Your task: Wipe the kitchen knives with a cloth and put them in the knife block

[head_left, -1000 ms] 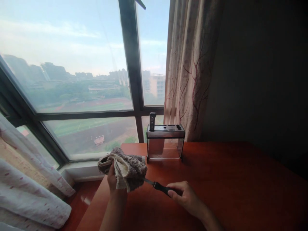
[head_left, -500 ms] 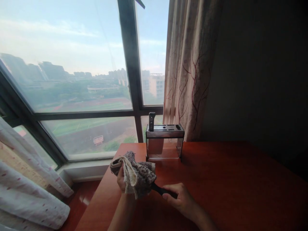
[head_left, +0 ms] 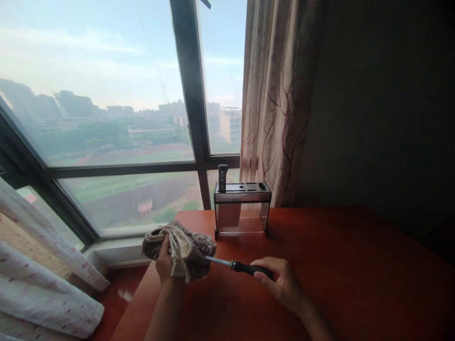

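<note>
My left hand (head_left: pixel 164 260) is closed on a bunched grey-brown and cream cloth (head_left: pixel 192 244), which wraps around the far part of a sharpening steel (head_left: pixel 218 260). The black handle of the steel lies in my right hand (head_left: pixel 279 279), its fingers curled over it. A short stretch of thin metal rod shows between cloth and handle; the tip is hidden in the cloth. Beyond my hands, a clear-sided knife block (head_left: pixel 242 213) stands on the table, with one wide-bladed knife (head_left: pixel 222 179) upright in its left slot.
The reddish-brown wooden table (head_left: pixel 337 265) runs to the right towards a dark wall. A window (head_left: pixel 124 199) with a sill fills the left and back. Patterned curtains (head_left: pixel 280 94) hang behind the knife block, and a white curtain (head_left: pixel 42 284) hangs at the lower left.
My hands have moved apart, the left one leftward with the cloth and the right one slightly rightward. Part of the metal rod, hidden before, now shows out of the cloth.
</note>
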`<state>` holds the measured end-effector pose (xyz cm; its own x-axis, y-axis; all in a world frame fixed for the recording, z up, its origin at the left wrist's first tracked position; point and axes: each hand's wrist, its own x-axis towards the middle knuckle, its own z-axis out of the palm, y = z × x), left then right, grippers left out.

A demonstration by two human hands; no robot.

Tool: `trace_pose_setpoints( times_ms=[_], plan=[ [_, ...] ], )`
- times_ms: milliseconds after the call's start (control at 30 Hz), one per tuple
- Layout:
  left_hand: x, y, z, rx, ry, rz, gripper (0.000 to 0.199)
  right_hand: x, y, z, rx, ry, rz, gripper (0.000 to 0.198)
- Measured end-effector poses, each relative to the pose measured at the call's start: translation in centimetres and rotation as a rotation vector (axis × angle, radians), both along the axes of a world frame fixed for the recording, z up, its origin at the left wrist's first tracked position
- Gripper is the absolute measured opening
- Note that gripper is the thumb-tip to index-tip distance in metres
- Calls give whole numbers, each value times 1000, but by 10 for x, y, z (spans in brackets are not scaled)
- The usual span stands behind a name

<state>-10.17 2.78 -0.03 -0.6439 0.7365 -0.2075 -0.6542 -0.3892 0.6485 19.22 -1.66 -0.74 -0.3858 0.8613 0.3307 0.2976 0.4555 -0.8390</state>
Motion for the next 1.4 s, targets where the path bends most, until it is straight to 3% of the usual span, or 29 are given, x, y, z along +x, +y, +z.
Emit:
trace_pose_setpoints(
  times_ms=[100,267,400,500,600,767,933,1067,1167,1400],
  plan=[
    [10,-3,8,-31,-43,-57,15,7,4,-6,-43,145,-91,26],
    [24,-9,25,67,-174,-218,21,13,10,-16,-201,400,-245,35],
    [32,-15,23,101,-207,-395,28,9,10,-17,-242,535,-257,36],
    [45,-20,16,-19,-182,-516,22,3,8,-18,-223,517,-205,34],
    [63,-24,11,-120,-122,-584,16,-2,8,-20,-144,367,-164,29],
    [84,-24,1,-101,84,-556,28,-2,9,-20,30,192,-159,24],
    [97,-26,-10,-114,213,-655,38,-1,8,-20,91,159,-166,26],
    [97,-27,-6,-101,249,-581,38,-3,7,-17,96,156,-148,26],
    [86,-25,1,-87,209,-505,35,-2,6,-16,36,189,-144,27],
    [46,-14,11,6,21,-317,20,5,8,-17,-299,440,-181,47]
  ],
)
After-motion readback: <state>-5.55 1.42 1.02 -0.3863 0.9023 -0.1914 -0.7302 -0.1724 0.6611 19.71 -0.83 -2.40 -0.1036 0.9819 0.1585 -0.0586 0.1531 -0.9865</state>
